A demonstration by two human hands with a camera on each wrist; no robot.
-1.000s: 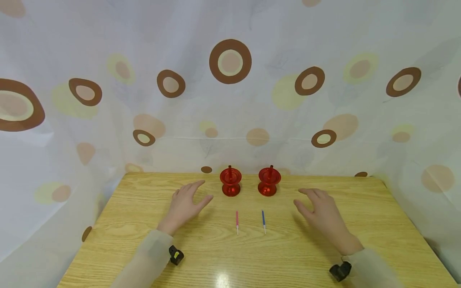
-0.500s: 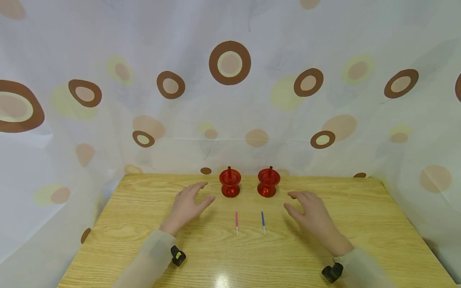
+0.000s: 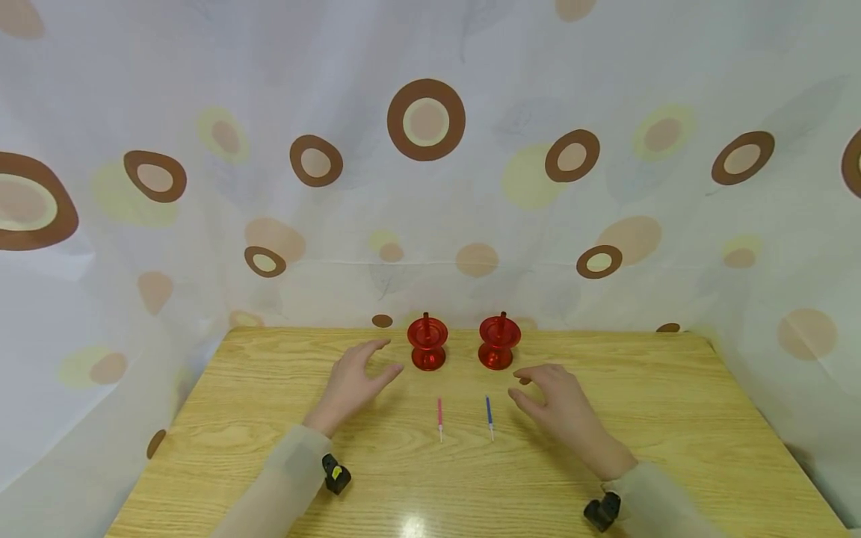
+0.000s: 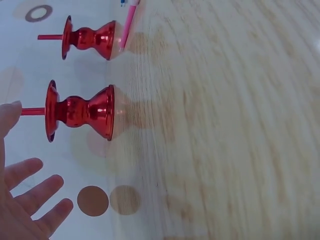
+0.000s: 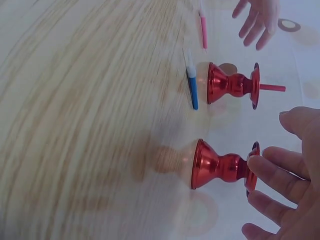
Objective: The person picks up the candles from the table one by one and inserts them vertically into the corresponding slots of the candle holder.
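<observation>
Two shiny red candle holders stand upright at the back of the wooden table, a left one [image 3: 427,344] and a right one [image 3: 499,343], each with a dish and a thin centre stem. In front of them lie a slim pink candle [image 3: 440,418] and a slim blue candle [image 3: 489,417], their white ends toward the person. My left hand [image 3: 351,386], fingers spread and holding nothing, hovers left of the left holder. On the other side, my right hand [image 3: 557,400] has relaxed fingers and nothing in its grasp; it is just right of the blue candle and front-right of the right holder.
A pale cloth [image 3: 430,217] with brown and yellow circles hangs behind the table [image 3: 417,478] and along both sides. Each wrist carries a small black camera, the left one [image 3: 335,474] and the right one [image 3: 602,511].
My right hand has moved left, closer to the right candle holder and the blue candle. The left hand has shifted only slightly. Candles and holders stay in place.
</observation>
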